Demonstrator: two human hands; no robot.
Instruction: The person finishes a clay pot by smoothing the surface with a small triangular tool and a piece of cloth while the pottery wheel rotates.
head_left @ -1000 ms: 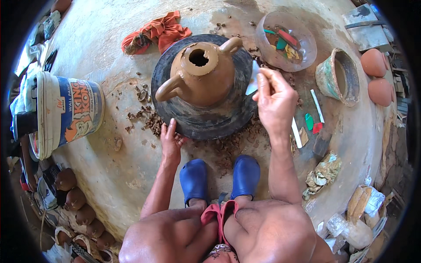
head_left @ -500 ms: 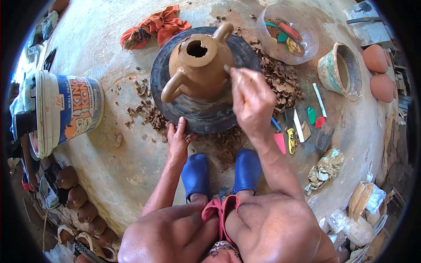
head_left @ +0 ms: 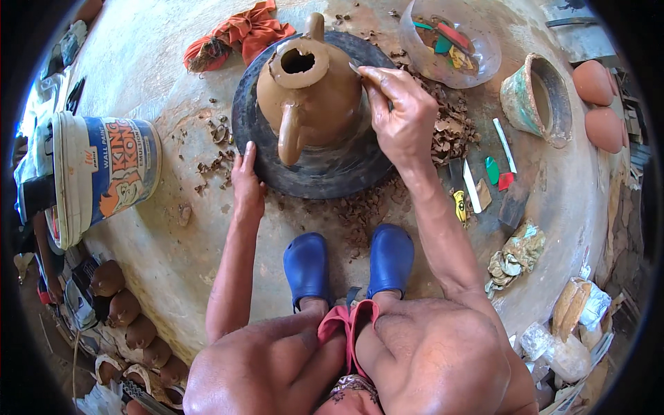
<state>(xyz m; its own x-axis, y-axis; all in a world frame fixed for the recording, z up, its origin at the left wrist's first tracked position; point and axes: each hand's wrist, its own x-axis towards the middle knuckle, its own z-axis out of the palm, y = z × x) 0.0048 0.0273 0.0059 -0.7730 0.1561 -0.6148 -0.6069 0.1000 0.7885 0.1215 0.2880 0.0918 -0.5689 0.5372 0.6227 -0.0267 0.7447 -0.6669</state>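
A brown wet-clay pot [head_left: 315, 93] with two handles and a ragged-edged mouth stands upright on a round dark turntable [head_left: 277, 178]. One handle [head_left: 291, 135] faces me, the other points away. My right hand [head_left: 404, 114] pinches a small grey-tipped tool [head_left: 355, 68], mostly hidden by the fingers, close against the pot's right side. Whether its tip touches the clay I cannot tell. At the turntable's near left edge, my left hand [head_left: 247, 181] has its fingers stretched out along the rim, holding nothing.
Clay shavings [head_left: 453, 128] lie around the turntable. A clear basin [head_left: 449, 52] with coloured scraps, a green-white pot [head_left: 532, 100] and flat tools [head_left: 472, 191] are to the right. An orange cloth [head_left: 242, 34] and a paint bucket [head_left: 111, 176] lie left. Blue clogs [head_left: 391, 261] are on my feet.
The pot has turned counterclockwise, its near handle swinging toward me. My left hand has shifted left and farther away along the rim. My right hand has risen along the pot's side.
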